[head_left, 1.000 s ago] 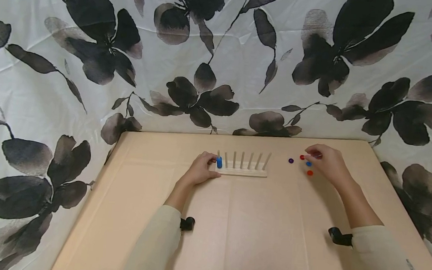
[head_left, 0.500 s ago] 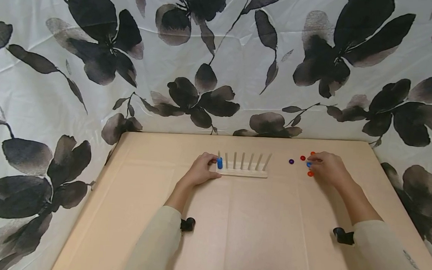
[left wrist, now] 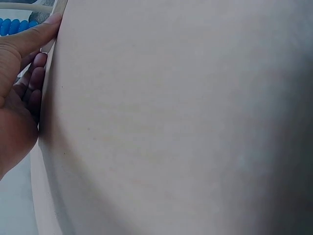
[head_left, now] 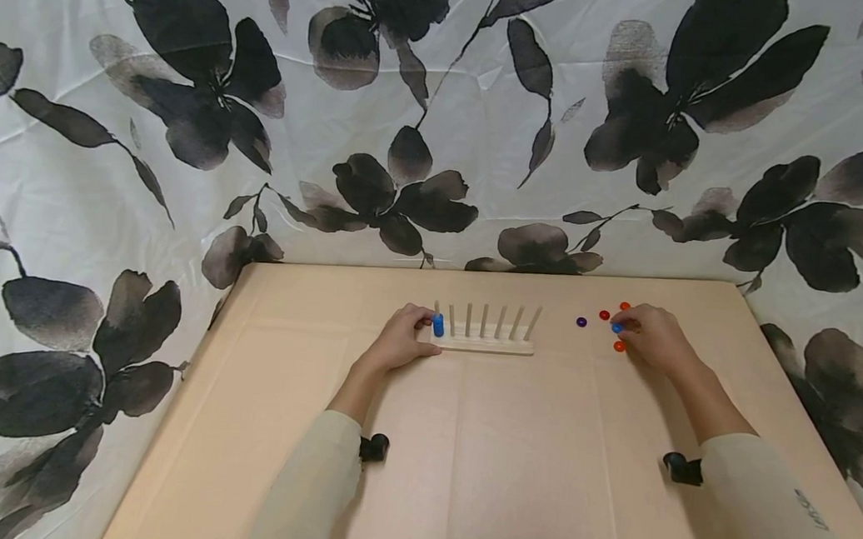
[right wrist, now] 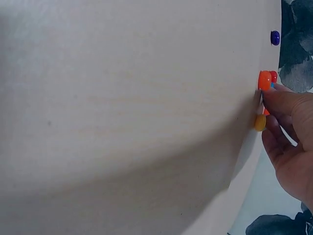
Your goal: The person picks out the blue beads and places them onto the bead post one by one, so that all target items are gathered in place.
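Observation:
My left hand (head_left: 402, 337) grips the left end of a wooden peg rack (head_left: 482, 346), thumb at the front of its base and fingers behind. Several blue beads (left wrist: 14, 27) are stacked on the leftmost peg; the other pegs are bare. To the right, my right hand (head_left: 655, 339) has its thumb and fingertips on a blue bead (head_left: 616, 327) at the board. Close around it lie a red bead (head_left: 604, 315), an orange-red bead (head_left: 619, 346) and another reddish bead (head_left: 625, 306). A yellow bead (right wrist: 260, 122) beneath the hand is hidden in the head view.
A dark purple bead (head_left: 581, 322) lies between the rack and the other beads. The tan board (head_left: 523, 460) ends just behind the rack, against a white floral cloth (head_left: 442, 120). Black wrist mounts (head_left: 682, 468) jut from both sleeves.
My right hand has come down slightly from above the beads onto the blue bead, uncovering a reddish bead behind. The left hand keeps its hold on the rack.

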The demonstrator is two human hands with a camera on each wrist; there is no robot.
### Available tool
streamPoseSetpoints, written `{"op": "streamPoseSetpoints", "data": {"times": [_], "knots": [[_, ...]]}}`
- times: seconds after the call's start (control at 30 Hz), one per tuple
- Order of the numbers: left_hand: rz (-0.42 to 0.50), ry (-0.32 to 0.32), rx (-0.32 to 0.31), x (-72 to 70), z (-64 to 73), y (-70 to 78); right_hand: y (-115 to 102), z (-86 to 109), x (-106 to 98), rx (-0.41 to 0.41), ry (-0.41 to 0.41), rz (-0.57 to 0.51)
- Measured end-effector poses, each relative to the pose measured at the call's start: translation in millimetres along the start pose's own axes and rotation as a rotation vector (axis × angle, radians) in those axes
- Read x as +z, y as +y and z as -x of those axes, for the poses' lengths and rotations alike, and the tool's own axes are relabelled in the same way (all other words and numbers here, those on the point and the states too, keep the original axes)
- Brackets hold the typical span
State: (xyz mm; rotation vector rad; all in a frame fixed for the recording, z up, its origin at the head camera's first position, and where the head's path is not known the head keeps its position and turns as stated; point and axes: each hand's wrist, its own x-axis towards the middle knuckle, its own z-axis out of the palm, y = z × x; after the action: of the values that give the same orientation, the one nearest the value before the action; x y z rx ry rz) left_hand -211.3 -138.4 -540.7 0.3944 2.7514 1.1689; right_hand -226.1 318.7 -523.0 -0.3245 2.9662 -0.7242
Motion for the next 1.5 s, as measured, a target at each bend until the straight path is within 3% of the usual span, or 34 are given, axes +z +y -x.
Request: {"op": "streamPoseSetpoints", "data": {"times": [0.37,0.6,0.8,1.07,1.5], "knots": [[0.004,-0.006,-0.01,0.2,-0.4,1.0,0.1,0.9,-0.5,0.019,0.004,-0.016],[0.013,-0.002,-0.007,-1.4,0.2,2.2,-7.1,5.8,-6.1,-0.008,0.055,-0.055],[0.02,-0.007,-0.013,-1.6,0.8,2.2,-23.9,10.2,-15.1,-0.017,0.108,-0.073],[0.025,-0.012,-0.023,-2.2,1.0,3.6,-46.1,13.1,-25.8,-0.124,0.192,-0.052],[0.018,-0.006,-0.003,-1.8,0.9,1.7,-94.1,10.8,-35.2,-0.206,0.225,-0.096]]}}
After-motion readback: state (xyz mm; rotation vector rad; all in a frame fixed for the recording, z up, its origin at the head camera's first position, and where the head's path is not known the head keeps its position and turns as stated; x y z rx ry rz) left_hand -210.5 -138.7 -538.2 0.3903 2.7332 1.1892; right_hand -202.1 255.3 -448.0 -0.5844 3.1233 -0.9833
